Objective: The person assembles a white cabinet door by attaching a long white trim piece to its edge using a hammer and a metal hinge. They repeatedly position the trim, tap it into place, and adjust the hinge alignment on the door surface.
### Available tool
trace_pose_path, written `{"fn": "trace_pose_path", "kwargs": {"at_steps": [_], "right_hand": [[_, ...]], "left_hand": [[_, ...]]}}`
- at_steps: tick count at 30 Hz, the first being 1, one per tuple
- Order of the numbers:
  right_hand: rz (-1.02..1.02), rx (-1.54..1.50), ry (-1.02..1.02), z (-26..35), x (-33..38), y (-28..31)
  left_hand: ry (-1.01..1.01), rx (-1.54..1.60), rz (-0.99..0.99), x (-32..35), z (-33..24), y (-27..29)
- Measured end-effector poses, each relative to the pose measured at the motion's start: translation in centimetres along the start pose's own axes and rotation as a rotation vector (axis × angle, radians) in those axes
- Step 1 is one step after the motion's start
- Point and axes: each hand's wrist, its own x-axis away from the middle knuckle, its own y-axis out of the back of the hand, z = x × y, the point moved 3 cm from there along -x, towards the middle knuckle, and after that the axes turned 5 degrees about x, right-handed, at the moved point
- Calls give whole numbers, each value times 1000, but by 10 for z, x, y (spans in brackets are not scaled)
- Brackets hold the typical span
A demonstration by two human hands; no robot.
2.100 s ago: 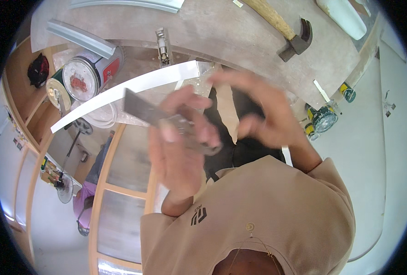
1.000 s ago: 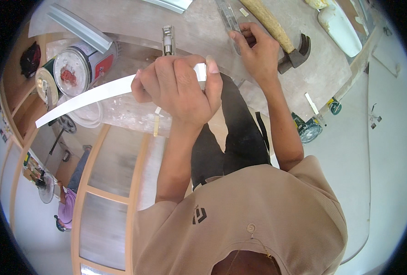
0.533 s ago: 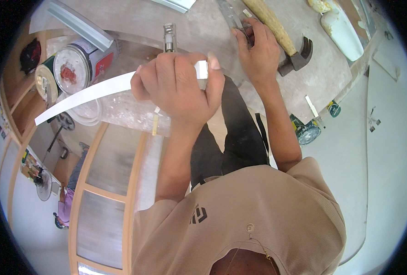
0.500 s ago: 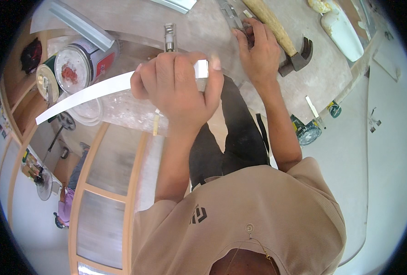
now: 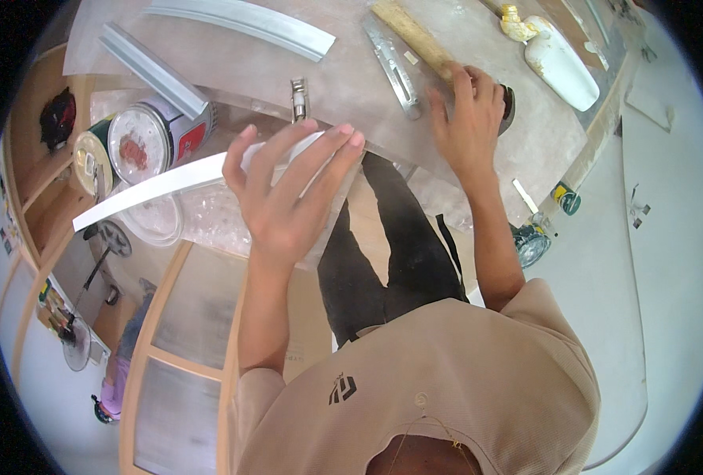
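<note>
My left hand (image 5: 284,198) is open, its fingers stretched and a little spread over one end of a curved white strip (image 5: 157,180). Beneath the hand, that end of the strip is mostly hidden. My right hand (image 5: 472,131) is closed over the hammer (image 5: 419,41) where its wooden handle meets the dark head, and the fingers cover most of that head. Left of this hand a silver utility knife (image 5: 393,67) lies loose on the table. Beyond my left fingers a small metal fitting (image 5: 299,99) points away from me.
Grey-white profile pieces lie farther off, a curved one (image 5: 248,25) and a straight one (image 5: 153,70). A paint can (image 5: 139,142) and a round clear lid (image 5: 157,218) sit at the left. At the far right is a white curved tool (image 5: 561,67). Another person (image 5: 118,380) is at lower left.
My left fingers have opened and stretched out above the strip. My right hand has left the utility knife and moved right onto the hammer. The whole view has shifted slightly.
</note>
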Motion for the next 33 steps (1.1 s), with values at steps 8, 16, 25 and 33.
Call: {"fn": "trace_pose_path", "kwargs": {"at_steps": [8, 16, 25, 33], "right_hand": [[175, -24, -62, -46, 23, -11], [414, -187, -68, 58, 46, 189], [400, -209, -76, 127, 145, 194], [186, -269, -207, 151, 170, 187]], "left_hand": [[153, -60, 73, 3, 51, 39], [195, -5, 57, 30, 48, 46], [240, 109, -15, 74, 19, 62], [145, 103, -97, 83, 19, 60]]}}
